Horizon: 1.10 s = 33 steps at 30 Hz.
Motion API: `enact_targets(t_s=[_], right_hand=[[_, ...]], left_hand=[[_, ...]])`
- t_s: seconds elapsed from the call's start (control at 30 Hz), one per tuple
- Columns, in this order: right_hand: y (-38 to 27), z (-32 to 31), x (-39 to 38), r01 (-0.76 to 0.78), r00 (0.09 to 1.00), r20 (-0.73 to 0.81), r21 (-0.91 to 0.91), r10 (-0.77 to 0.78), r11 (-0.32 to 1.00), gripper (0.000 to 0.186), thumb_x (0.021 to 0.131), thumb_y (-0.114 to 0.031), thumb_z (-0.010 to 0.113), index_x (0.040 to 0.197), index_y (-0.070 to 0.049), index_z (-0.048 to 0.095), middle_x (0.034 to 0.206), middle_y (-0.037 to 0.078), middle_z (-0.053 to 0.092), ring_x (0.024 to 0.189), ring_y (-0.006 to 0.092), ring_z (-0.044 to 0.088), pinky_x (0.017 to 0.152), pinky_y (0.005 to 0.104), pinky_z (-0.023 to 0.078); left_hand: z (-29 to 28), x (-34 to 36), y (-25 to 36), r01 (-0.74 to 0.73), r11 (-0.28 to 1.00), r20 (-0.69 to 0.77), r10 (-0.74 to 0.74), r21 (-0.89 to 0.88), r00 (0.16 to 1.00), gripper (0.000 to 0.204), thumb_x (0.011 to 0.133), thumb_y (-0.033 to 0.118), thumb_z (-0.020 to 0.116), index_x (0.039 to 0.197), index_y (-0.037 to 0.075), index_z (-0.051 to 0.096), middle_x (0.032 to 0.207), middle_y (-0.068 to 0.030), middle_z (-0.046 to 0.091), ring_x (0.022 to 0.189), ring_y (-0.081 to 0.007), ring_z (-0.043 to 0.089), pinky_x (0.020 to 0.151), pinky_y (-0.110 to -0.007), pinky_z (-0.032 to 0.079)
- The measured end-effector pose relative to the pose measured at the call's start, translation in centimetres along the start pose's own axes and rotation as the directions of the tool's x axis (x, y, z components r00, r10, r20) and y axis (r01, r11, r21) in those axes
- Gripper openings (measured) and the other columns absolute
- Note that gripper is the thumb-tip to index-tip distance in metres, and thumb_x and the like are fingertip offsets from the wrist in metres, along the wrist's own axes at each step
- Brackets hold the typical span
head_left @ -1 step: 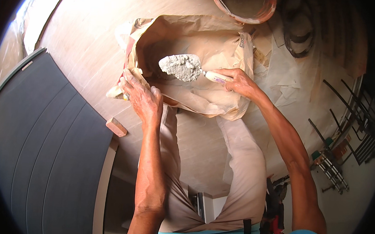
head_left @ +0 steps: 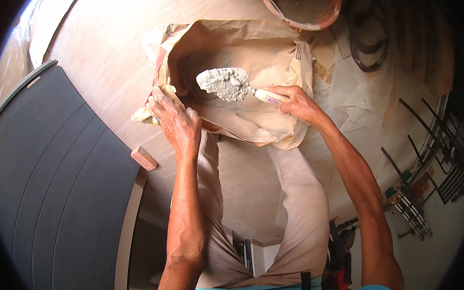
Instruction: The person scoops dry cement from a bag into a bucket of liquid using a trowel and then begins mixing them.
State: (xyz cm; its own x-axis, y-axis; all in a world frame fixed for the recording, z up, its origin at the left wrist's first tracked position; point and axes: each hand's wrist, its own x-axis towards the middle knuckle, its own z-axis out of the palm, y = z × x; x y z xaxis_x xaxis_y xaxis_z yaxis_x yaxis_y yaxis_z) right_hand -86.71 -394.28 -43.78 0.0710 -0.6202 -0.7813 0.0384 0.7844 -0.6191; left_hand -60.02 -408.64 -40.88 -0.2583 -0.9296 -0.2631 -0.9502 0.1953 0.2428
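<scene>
A large brown paper bag (head_left: 254, 117) lies with its mouth wide in front of my legs. My right hand (head_left: 297, 104) is closed round the pale handle of a trowel (head_left: 268, 96) from the bag's right side. On the trowel's blade sits a heap of lumpy grey-white powder (head_left: 223, 83), held over the bag's inside; the heap hides the blade. With my left hand (head_left: 176, 122), which wears a ring, I grip the bag's folded left edge. The bag's deep left part is in shadow, so what lies at its bottom is hard to make out.
An orange-rimmed bucket (head_left: 301, 23) stands beyond the bag. Coiled dark cable (head_left: 370, 58) lies at the far right, with black metal bars (head_left: 449, 151) nearer. A small brick-like block (head_left: 144, 158) sits beside a dark grey panel (head_left: 57, 178) on the left.
</scene>
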Motion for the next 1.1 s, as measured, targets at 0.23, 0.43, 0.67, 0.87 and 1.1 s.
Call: enact_targets(t_s=[0.23, 0.43, 0.67, 0.87, 1.1], right_hand=[[-1.4, -2.3, -2.5, 0.006, 0.999, -0.041, 0.042, -0.004, 0.999, 0.069, 0.065, 0.002, 0.058, 0.133, 0.002, 0.06, 0.114, 0.012, 0.069, 0.092, 0.0145, 0.061, 0.085, 0.0259, 0.049], [-2.4, -4.7, -4.1, 0.075, 0.994, -0.092, 0.258, -0.053, 0.963, 0.069, 0.067, 0.0, 0.059, 0.136, 0.001, 0.058, 0.108, 0.008, 0.068, 0.092, 0.0131, 0.061, 0.082, 0.0244, 0.049], [-1.8, -9.6, -4.5, 0.078, 0.975, -0.222, 0.302, -0.01, 0.95, 0.073, 0.067, -0.002, 0.061, 0.14, -0.002, 0.055, 0.097, 0.007, 0.066, 0.08, 0.009, 0.059, 0.061, 0.0222, 0.047], [0.1, -13.5, -2.6, 0.211, 0.913, -0.405, 0.362, -0.051, 0.908, 0.069, 0.075, -0.005, 0.062, 0.144, -0.004, 0.051, 0.099, 0.008, 0.065, 0.075, 0.0097, 0.057, 0.062, 0.0221, 0.047], [1.6, -15.1, 1.9, 0.248, 0.798, -0.601, 0.399, 0.047, 0.883, 0.061, 0.081, -0.005, 0.062, 0.141, -0.005, 0.053, 0.091, 0.007, 0.065, 0.068, 0.0112, 0.057, 0.059, 0.024, 0.048]], left_hand=[[-0.5, 0.0, 0.6, 0.046, 0.998, 0.041, -0.045, -0.03, 0.998, 0.089, 0.071, 0.004, 0.056, 0.151, -0.008, 0.018, 0.143, -0.0378, 0.034, 0.135, -0.0515, 0.031, 0.114, -0.054, 0.027], [-0.3, 0.0, 0.6, 0.054, 0.998, 0.023, -0.053, -0.023, 0.998, 0.089, 0.068, -0.003, 0.057, 0.149, -0.007, 0.021, 0.14, -0.0378, 0.034, 0.134, -0.0515, 0.032, 0.113, -0.056, 0.027], [-0.4, 0.1, 0.8, 0.042, 0.999, 0.013, -0.042, -0.016, 0.999, 0.089, 0.068, -0.003, 0.057, 0.15, -0.007, 0.021, 0.14, -0.0372, 0.035, 0.135, -0.0509, 0.031, 0.114, -0.056, 0.027], [-0.6, 0.1, 0.8, 0.067, 0.998, 0.052, -0.067, 0.011, 0.996, 0.091, 0.072, 0.005, 0.059, 0.152, -0.008, 0.016, 0.145, -0.0376, 0.032, 0.137, -0.0504, 0.029, 0.116, -0.053, 0.026], [-0.6, 0.1, 1.0, 0.046, 0.999, 0.037, -0.046, -0.005, 0.998, 0.092, 0.071, 0.002, 0.06, 0.152, -0.007, 0.017, 0.144, -0.0373, 0.032, 0.137, -0.0505, 0.03, 0.115, -0.053, 0.026]])
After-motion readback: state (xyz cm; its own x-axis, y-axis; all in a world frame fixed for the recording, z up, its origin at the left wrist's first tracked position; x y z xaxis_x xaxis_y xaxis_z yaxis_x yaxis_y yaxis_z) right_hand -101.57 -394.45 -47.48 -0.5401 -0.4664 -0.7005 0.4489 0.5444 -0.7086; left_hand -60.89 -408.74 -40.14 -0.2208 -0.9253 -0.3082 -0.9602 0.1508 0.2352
